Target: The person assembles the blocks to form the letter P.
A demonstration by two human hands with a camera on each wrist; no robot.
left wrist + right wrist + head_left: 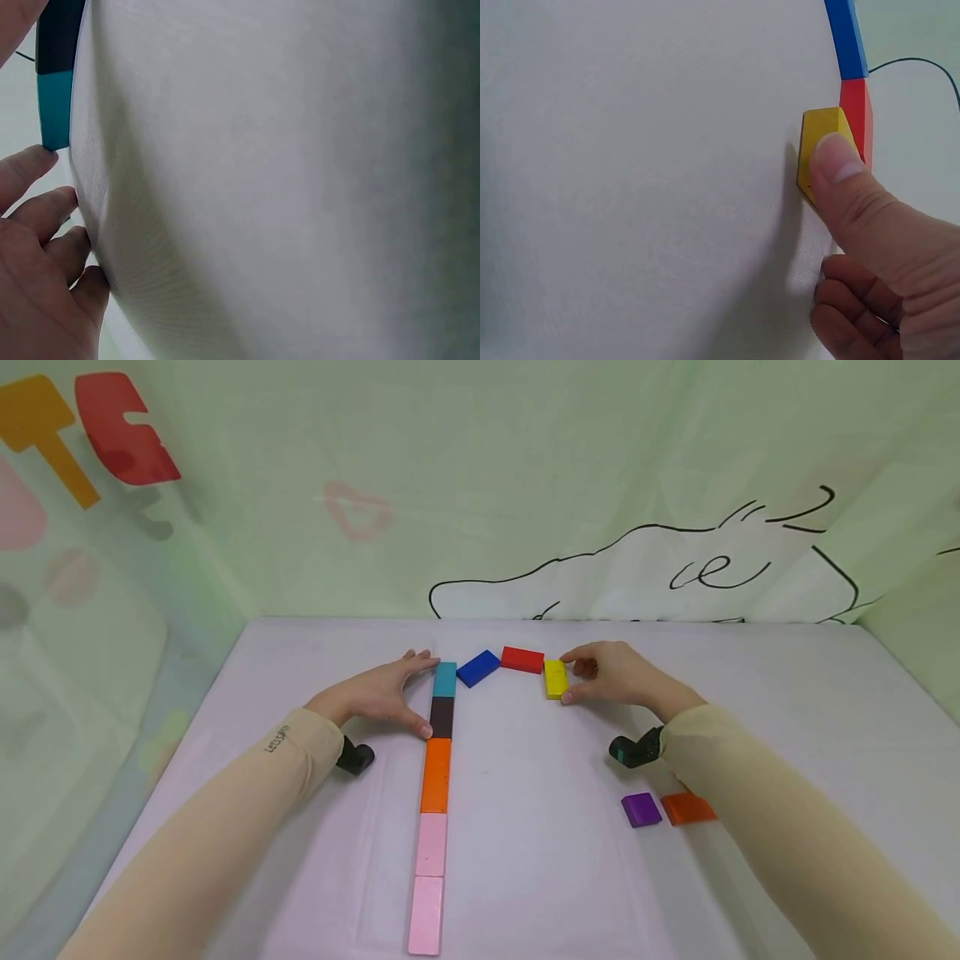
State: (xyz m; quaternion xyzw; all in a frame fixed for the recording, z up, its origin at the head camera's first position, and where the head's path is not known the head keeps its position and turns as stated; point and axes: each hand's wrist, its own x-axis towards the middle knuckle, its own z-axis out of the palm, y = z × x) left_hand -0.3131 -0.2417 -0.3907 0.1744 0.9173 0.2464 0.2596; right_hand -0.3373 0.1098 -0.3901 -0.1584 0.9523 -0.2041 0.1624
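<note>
My right hand [617, 675] pinches a yellow block [555, 680] between thumb and fingers, beside the right end of a red block [522, 660]. In the right wrist view the thumb lies across the yellow block [821, 142]. My left hand [375, 692] rests with spread fingers along the left side of a column of blocks. Its index fingertip is at the far end of a teal block [445, 679], and its thumb touches near the lower end of a dark brown block [442, 717]. A tilted blue block [478, 668] lies between the teal and red blocks.
Below the dark block, the column continues with an orange block [436, 776] and two pink blocks, the upper pink block [431, 845] and lower pink block [426, 916]. A purple block [641, 810] and an orange-red block [686, 808] lie near the right forearm.
</note>
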